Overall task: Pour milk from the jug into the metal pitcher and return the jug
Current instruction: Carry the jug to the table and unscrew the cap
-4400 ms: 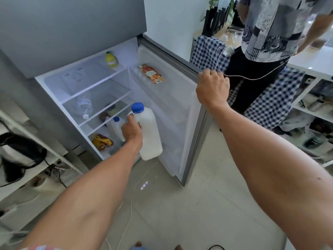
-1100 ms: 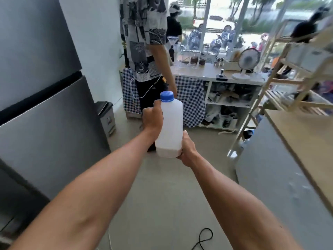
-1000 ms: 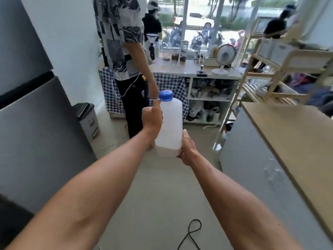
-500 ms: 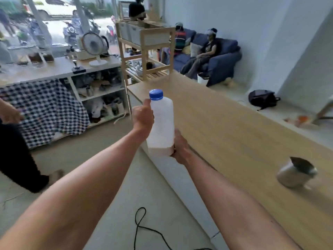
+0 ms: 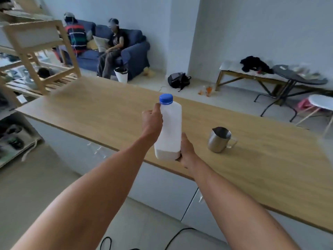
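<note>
With my left hand [image 5: 152, 121] gripping the capped milk jug [image 5: 169, 130] upright over the table [image 5: 261, 165] edge and my right hand [image 5: 186, 152] cupping its base, I should set it beside the steel pitcher [image 5: 219, 139] before uncapping.

A long wooden counter [image 5: 111, 112] runs across in front of both hands, its near edge passing just under them. A metal pitcher [image 5: 219, 140] stands upright on it, to the right of the right hand [image 5: 187, 152] and near it, handle turned away to the right. White cabinet fronts [image 5: 162, 183] close the counter's side below.
</note>
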A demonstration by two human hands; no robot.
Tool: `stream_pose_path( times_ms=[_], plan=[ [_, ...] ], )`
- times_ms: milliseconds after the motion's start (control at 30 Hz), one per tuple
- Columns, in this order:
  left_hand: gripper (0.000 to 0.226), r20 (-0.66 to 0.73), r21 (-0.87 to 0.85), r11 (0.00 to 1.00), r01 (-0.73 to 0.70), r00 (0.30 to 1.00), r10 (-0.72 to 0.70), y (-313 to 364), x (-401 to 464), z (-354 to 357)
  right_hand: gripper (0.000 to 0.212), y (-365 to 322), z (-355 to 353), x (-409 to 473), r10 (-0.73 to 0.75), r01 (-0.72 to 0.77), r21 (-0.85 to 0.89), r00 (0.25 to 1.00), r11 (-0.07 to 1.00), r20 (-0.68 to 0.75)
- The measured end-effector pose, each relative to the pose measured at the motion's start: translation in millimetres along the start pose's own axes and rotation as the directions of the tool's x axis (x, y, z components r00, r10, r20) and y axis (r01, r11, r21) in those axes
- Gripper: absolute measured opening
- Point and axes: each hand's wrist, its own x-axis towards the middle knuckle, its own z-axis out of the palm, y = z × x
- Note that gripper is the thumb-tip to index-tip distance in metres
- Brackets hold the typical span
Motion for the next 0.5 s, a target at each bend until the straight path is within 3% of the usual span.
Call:
stream_pose_path(
  times_ms=[233,400,500],
  plan=[
    [0.048,0.201,0.073,0.997,0.025,0.979,-0.039,-16.3,14.4,55.7,0.046,-12.2,-43.4,10.5,-0.034,0.037,0.021,0.992,0.999,-0.123],
    [0.047,0.252,0.12,0.992,0.047,0.965,-0.076,-34.7,15.0,81.3,0.057,-11.9,-70.9,17.3,-0.031,0.036,0.018,0.975,0.999,-0.219],
    [0.048,0.271,0.134,0.989,0.061,0.958,-0.096,-45.3,17.2,93.2,0.048,-22.5,-85.9,18.5,-0.093,0.091,-0.021,0.938,0.996,-0.335]
  ],
)
